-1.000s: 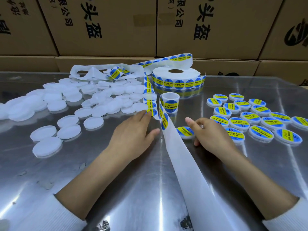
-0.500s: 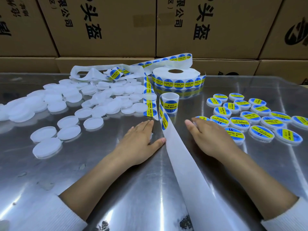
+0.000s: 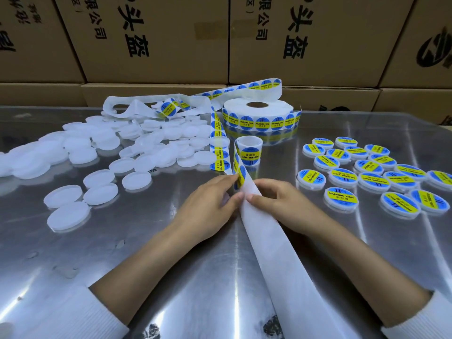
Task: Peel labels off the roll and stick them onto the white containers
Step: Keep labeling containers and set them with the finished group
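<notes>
Where the white backing strip (image 3: 266,241) runs down the middle of the shiny steel counter (image 3: 195,277), we see both hands meeting on it: our left hand (image 3: 208,206) pinches the strip's left edge beside a round blue-and-yellow label (image 3: 241,176), and our right hand (image 3: 281,204) pinches the strip from the other side, thumb tip against the paper. Behind them a small curl of labels (image 3: 249,152) stands upright, and the big flat roll (image 3: 256,116) lies near the counter's far edge, its loose tail looping left. Plain white containers (image 3: 102,152), shallow matte discs, lie heaped and scattered over the left half. Labelled containers (image 3: 367,167), each capped with a glossy sticker, sit in loose rows on the right half. Brown cardboard boxes (image 3: 171,37) wall the far edge.
</notes>
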